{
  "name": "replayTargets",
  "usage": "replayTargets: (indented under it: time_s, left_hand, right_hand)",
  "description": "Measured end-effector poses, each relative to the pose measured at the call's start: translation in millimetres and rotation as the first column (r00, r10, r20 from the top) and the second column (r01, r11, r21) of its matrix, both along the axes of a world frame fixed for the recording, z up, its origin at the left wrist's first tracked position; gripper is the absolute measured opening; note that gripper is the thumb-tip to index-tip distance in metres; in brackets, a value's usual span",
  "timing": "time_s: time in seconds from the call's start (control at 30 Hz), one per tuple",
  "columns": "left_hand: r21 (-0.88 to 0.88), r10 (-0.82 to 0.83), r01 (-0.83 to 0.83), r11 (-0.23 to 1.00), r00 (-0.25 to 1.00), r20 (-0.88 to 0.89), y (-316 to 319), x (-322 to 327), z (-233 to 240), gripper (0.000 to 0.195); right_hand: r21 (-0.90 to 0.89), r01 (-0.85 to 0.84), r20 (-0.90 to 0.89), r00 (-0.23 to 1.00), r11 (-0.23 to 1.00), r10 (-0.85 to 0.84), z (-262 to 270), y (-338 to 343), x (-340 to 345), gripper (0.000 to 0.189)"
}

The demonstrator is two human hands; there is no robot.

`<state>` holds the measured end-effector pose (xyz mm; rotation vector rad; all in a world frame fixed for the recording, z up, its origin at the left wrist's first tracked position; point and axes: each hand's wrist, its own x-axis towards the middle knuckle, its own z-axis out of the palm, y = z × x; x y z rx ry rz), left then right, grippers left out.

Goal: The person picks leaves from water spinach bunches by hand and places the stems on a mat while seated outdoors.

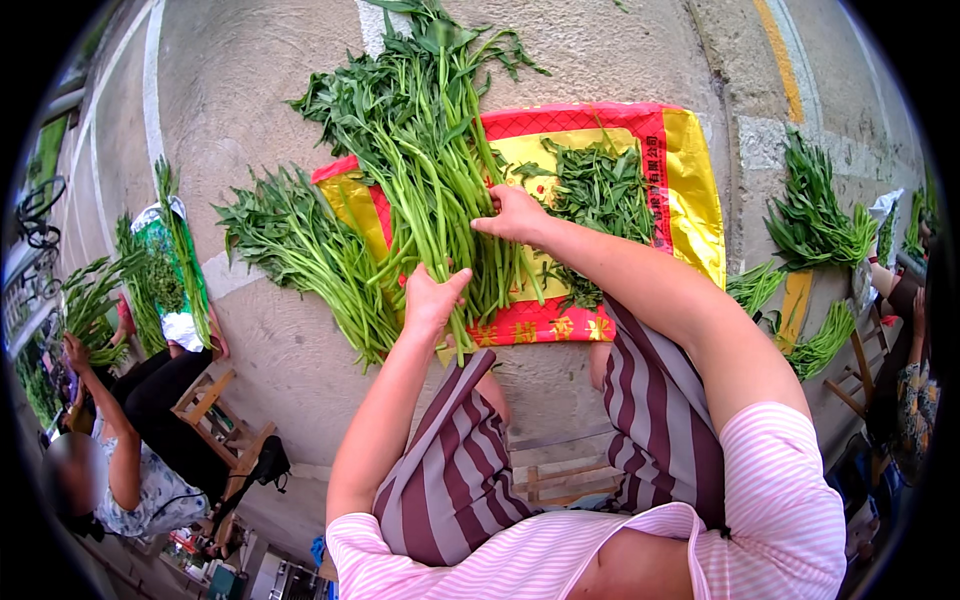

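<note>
A large bunch of long-stemmed leafy greens (420,172), which looks like water spinach, lies before me with its leaves pointing away. My left hand (435,298) is closed around a few stems near their cut ends. My right hand (517,216) touches the right side of the bunch, thumb and forefinger apart; its other fingers are hidden, so whether it grips a stem is unclear. Beneath the bunch is a red and yellow printed plastic sack (694,187), spread flat. A heap of plucked leaves (604,191) rests on it, right of the bunch.
A second bunch of greens (322,262) lies to the left, partly on the sack. On the left, a seated person (142,465) holds greens beside a green and white sack (180,247). More bunches (817,210) and another person (911,390) are at the right. Concrete ground (240,90) surrounds us.
</note>
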<state>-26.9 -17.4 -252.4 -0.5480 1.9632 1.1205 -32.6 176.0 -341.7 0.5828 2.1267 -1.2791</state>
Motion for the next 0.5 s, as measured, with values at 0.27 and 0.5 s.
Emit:
replayTargets:
  time_s: [0.27, 0.5]
  left_hand:
    - [-0.028, -0.030, 0.029, 0.999, 0.999, -0.019, 4.2, 3.6, -8.8, 0.029]
    - [0.193, 0.191, -0.186, 0.963, 0.982, -0.009, 2.7, 11.7, -1.5, 0.026]
  right_hand:
    - [0.023, 0.083, 0.028, 0.996, 0.996, -0.084, 20.5, -12.8, -3.5, 0.060]
    - [-0.230, 0.282, 0.012, 0.958, 0.931, -0.287, 33.1, -25.3, 2.4, 0.056]
